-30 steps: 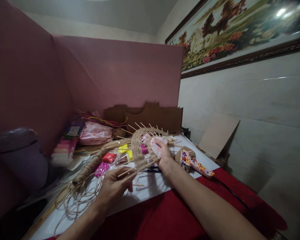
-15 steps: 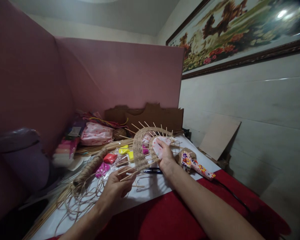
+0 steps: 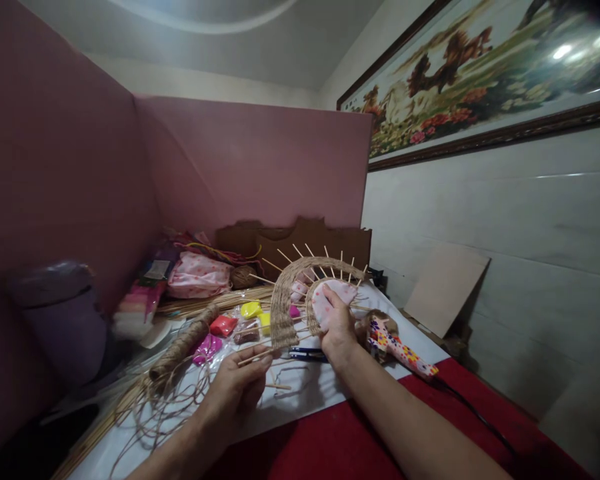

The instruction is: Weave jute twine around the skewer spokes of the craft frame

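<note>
A fan-shaped twine weaving [image 3: 282, 303], with wooden sticks poking out around its curved edge, is held up over the table. My right hand [image 3: 339, 330] is closed on its inner part, a rounded piece of white cloth with pink spots [image 3: 325, 303], with the thumb lying on top. At the lower left end of the weaving, my left hand [image 3: 243, 380] pinches the ends of the lowest sticks between thumb and fingers. Beneath the weaving lies a dark blue tool [image 3: 305, 355], partly hidden. Loose twine [image 3: 155, 407] is tangled beside my left forearm.
Left of the weaving are a twine roll [image 3: 180, 343] and red [image 3: 223, 325], yellow and magenta packets. A flower-patterned glue gun [image 3: 403, 350] with a black cord lies at the right. Behind are a spotted cloth bundle [image 3: 199, 275], a twine ball and brown cardboard [image 3: 300, 237].
The view has tilted up a little. The weaving has turned slightly and shifted right in view, and my left fingers have closed nearer the stick ends. My right hand keeps its hold.
</note>
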The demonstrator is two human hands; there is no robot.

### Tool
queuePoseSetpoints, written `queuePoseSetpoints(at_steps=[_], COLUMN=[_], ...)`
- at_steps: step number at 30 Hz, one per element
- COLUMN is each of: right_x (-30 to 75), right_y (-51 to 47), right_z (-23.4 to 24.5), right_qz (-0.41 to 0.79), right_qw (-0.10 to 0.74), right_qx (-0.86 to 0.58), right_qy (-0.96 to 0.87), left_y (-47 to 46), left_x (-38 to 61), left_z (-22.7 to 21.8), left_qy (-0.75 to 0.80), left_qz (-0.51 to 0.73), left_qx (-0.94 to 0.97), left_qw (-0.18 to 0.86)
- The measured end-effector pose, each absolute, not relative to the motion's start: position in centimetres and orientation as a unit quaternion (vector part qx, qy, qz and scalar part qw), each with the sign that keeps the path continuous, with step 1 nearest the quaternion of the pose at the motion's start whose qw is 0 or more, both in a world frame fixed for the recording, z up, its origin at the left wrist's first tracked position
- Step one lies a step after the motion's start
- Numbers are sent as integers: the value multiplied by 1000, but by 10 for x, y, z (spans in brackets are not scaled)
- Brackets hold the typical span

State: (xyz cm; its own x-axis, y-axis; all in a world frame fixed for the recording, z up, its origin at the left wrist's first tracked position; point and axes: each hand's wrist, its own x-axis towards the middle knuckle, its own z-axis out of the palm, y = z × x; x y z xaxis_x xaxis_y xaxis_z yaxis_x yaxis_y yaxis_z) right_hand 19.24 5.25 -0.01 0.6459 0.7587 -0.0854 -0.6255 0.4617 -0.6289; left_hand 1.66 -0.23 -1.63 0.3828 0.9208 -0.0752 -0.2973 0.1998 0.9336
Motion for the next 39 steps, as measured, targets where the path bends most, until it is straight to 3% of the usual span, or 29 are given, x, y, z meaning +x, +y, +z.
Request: queuePoseSetpoints(at_steps=[3, 10, 24, 39], right_x=[190, 196, 200, 186], right_y=[50, 57, 57, 41], right_z=[4, -8, -15, 7], right_qz=[417, 450, 498, 526], right_qw=[846, 820, 804, 806], right_qx=[-328, -331, -309, -261], right_qy=[-47, -124, -103, -68], left_y=[-3, -6, -6, 0], left_x=[17, 19, 17, 15], left_z=[-16, -10, -10, -19], left_qy=[343, 355, 354, 336], left_qz=[434, 444, 472, 467], left_qx=[450, 455, 503, 542], left_qw=[701, 686, 631, 613])
